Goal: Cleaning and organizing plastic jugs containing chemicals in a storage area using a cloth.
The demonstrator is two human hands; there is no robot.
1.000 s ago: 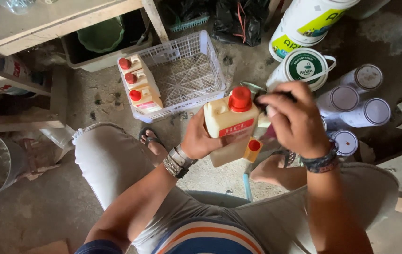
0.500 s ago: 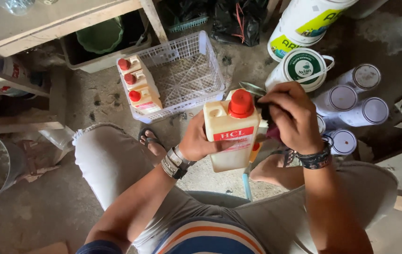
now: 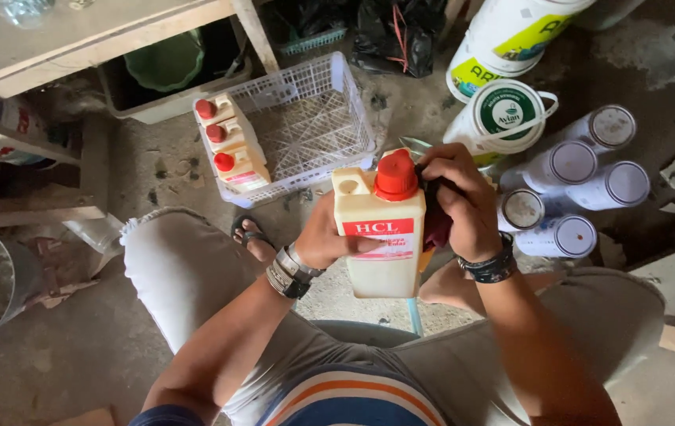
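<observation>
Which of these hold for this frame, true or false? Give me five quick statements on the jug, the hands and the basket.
1. The left hand holds the cream plastic jug by its side. True.
2. The jug's red cap is off and lying on the floor. False: the cap sits on the jug's neck.
3. The right hand presses a dark cloth against the jug. True.
4. The white plastic basket holds three red-capped bottles. True.
5. The spray cans stand upright inside the basket. False: they lie on the floor to the person's right, outside it.
</observation>
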